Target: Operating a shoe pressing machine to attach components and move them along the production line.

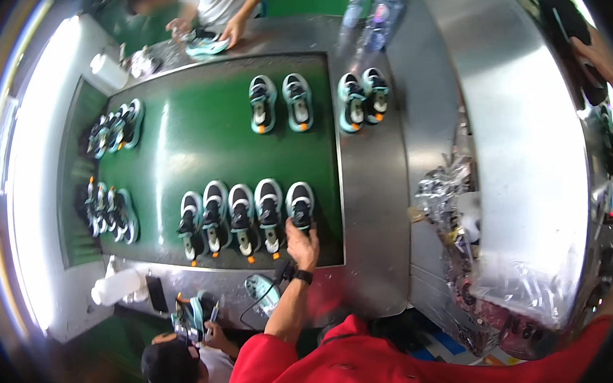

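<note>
My left hand (302, 247), with a black band on the wrist, is closed round the heel of a black-and-white sneaker (300, 201) at the right end of the near row. Toe pointing away, that shoe stands on the green conveyor belt (184, 143). Just left of it is a matching sneaker (269, 210) with teal edging and an orange tab at the heel; several more stand side by side there. My right arm stretches to the right rim in a red sleeve (554, 364); its hand cannot be made out.
Two sneakers (280, 103) stand farther up the belt, another pair (363, 97) on the metal edge, and more at the left end. Co-workers sit across and at lower left. At the upper right rim, a hand (594, 57) of unclear owner holds a dark shoe. Bottles (381, 22) stand far right.
</note>
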`<state>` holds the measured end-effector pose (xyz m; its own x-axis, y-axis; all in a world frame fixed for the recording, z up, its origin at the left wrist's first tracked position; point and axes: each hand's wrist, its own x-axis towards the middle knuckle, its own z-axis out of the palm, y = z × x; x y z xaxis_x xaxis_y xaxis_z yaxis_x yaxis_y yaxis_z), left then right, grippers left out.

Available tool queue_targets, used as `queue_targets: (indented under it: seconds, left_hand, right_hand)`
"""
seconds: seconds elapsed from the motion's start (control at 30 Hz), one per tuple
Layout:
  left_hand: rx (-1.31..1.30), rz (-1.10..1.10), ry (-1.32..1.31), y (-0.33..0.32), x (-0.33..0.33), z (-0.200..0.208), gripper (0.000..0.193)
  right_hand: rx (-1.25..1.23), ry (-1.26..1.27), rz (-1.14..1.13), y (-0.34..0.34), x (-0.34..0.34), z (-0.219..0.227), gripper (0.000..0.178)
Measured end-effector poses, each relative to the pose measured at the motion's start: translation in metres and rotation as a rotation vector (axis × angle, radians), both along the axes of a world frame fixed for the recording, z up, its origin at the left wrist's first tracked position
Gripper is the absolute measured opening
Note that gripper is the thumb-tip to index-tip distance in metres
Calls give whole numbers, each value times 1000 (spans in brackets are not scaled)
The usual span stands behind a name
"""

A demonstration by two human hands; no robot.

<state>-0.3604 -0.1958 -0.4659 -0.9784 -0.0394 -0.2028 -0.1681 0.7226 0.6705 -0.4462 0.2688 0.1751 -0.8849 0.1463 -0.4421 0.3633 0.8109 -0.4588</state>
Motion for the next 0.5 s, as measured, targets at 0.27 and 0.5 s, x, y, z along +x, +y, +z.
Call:
queue_targets:
  seconds: [0.27,0.5]
  left_hand:
    - [120,-93,53,-41,-15,-12,69]
    - [607,-476,3,-1,29,118,59]
  right_hand:
    - [190,442,-117,-43,54,-53,53]
    - [750,1047,-94,-76,195,8,80]
